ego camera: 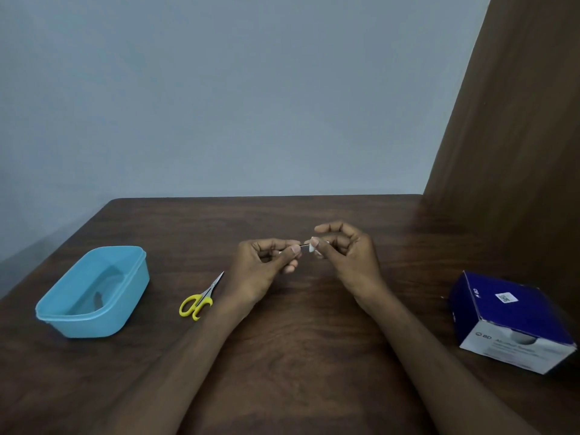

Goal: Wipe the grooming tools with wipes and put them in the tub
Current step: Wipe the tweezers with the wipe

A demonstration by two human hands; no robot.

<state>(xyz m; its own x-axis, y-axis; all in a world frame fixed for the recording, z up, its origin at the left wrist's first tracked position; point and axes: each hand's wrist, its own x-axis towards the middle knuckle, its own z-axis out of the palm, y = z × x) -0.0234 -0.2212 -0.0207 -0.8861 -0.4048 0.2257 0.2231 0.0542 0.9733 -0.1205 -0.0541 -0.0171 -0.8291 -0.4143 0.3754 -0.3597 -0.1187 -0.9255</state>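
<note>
Both hands hover over the tabletop's middle. The left hand [266,262] pinches a thin tool [304,245], lying left to right; the right hand [342,249] pinches a white wipe [313,248] around its right end. Scissors [201,299] point away-right, beside the tub [94,293] near the left edge.

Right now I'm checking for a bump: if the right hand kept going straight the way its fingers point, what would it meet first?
The right hand, pinching a white wipe, points left at the thin tool, then the left hand holding it. Depth looks matched, though uncertain.
</note>
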